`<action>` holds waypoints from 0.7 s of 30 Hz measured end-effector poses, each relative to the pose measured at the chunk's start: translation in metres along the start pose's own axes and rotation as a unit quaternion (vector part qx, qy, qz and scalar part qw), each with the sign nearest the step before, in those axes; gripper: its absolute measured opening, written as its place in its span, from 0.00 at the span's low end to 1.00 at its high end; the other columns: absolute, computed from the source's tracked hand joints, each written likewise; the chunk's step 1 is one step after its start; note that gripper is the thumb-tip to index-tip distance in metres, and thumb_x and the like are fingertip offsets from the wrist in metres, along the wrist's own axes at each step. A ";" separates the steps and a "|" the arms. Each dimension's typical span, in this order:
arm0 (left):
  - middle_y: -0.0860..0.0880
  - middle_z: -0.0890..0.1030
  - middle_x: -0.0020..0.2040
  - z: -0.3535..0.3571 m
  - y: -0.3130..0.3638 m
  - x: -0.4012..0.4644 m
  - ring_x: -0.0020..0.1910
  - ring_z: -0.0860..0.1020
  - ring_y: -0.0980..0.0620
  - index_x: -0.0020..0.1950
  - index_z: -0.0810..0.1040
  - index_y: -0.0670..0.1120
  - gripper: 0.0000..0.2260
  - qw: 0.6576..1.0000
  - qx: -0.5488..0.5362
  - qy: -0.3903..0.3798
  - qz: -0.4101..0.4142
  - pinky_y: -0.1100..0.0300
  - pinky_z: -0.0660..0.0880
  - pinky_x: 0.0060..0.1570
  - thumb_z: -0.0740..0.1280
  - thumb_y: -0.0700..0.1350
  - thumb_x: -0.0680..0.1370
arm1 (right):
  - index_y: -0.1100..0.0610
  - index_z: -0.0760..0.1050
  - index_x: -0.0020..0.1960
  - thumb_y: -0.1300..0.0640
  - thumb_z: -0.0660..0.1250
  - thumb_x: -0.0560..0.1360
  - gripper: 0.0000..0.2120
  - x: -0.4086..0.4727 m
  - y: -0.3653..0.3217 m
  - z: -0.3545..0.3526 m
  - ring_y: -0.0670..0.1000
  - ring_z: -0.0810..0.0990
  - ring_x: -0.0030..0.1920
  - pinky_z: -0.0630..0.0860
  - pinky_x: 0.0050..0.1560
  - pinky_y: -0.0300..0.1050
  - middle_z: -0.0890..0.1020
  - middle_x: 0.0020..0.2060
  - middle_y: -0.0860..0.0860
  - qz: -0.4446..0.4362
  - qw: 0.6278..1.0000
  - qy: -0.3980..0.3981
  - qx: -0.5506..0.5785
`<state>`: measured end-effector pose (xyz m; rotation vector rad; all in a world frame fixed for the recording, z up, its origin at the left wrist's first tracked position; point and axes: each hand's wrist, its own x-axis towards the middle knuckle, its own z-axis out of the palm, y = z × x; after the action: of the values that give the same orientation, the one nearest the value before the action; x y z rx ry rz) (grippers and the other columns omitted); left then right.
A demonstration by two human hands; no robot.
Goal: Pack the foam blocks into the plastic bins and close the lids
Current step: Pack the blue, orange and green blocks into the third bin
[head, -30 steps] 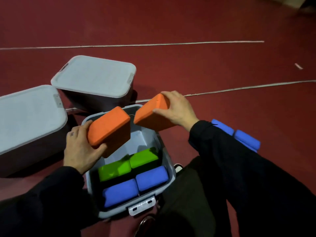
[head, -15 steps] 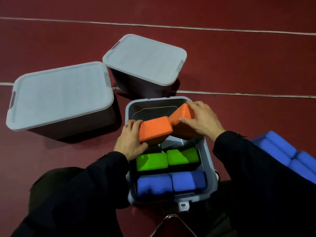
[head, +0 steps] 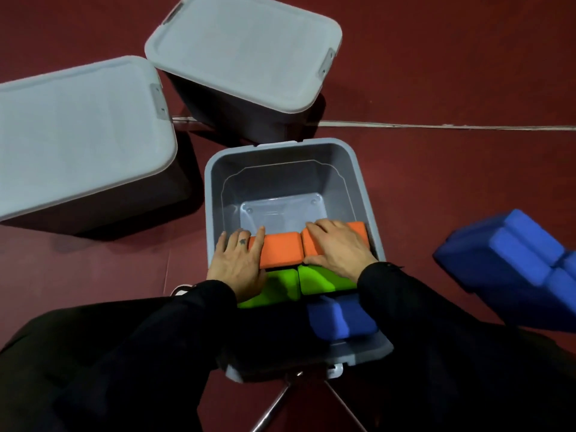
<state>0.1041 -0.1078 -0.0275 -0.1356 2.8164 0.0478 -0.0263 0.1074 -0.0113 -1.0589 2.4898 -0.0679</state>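
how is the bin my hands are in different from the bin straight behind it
The open bin has no lid on, while the far bin has its lid shut. The open bin shows orange blocks, green blocks and a blue block inside; the far bin's contents are hidden. The open bin sits square to you; the far bin is turned at an angle. Both are grey plastic on the red floor.

No words, numbers, labels or brand names could be read anywhere in the picture. The only mark was a small dark spot on one finger of the left hand [head: 238, 263], in the middle of the frame, and it was too small and blurry to tell what it was. The lids of the closed bins [head: 243, 48] in the upper left were plain grey. The foam blocks [head: 282, 249] showed only flat colour, with nothing printed on them.
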 end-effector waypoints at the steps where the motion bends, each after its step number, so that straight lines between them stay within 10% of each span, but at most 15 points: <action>1: 0.39 0.66 0.76 0.002 0.005 0.006 0.77 0.61 0.38 0.82 0.52 0.43 0.39 1.000 -0.011 -0.007 0.004 0.38 0.55 0.76 0.59 0.57 0.74 | 0.56 0.62 0.79 0.35 0.69 0.75 0.41 0.002 0.005 0.009 0.60 0.68 0.73 0.64 0.75 0.54 0.71 0.73 0.56 0.003 1.000 0.003 0.015; 6: 0.40 0.50 0.82 0.030 0.008 0.021 0.82 0.47 0.40 0.82 0.45 0.39 0.43 0.992 -0.083 -0.078 -0.058 0.39 0.54 0.77 0.49 0.63 0.74 | 0.55 0.51 0.83 0.30 0.62 0.76 0.47 0.008 0.008 0.040 0.58 0.49 0.82 0.45 0.81 0.53 0.53 0.82 0.57 -0.031 0.999 -0.029 0.025; 14: 0.41 0.43 0.83 0.011 0.020 0.049 0.81 0.41 0.39 0.82 0.44 0.43 0.41 0.996 -0.002 -0.085 -0.021 0.30 0.42 0.75 0.55 0.62 0.77 | 0.51 0.52 0.83 0.25 0.59 0.73 0.48 0.023 0.001 0.025 0.60 0.47 0.82 0.45 0.80 0.59 0.50 0.82 0.59 0.020 0.994 -0.074 0.071; 18: 0.41 0.55 0.82 -0.045 0.087 0.073 0.81 0.53 0.41 0.82 0.55 0.45 0.33 0.992 -0.105 -0.013 0.071 0.41 0.54 0.77 0.61 0.53 0.80 | 0.45 0.74 0.71 0.39 0.60 0.79 0.23 0.005 0.039 -0.042 0.53 0.72 0.72 0.73 0.66 0.53 0.74 0.72 0.47 0.062 0.985 0.040 0.156; 21: 0.38 0.65 0.77 -0.088 0.156 0.094 0.75 0.65 0.38 0.78 0.62 0.43 0.32 0.974 -0.156 0.051 0.154 0.43 0.67 0.72 0.66 0.47 0.75 | 0.48 0.79 0.59 0.44 0.61 0.80 0.14 -0.044 0.100 -0.083 0.56 0.80 0.59 0.76 0.51 0.50 0.81 0.56 0.47 0.132 0.971 0.147 0.138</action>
<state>-0.0281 0.0348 0.0290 0.2366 2.8837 0.5690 -0.1006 0.1981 0.0597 -0.6353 2.7557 -0.5100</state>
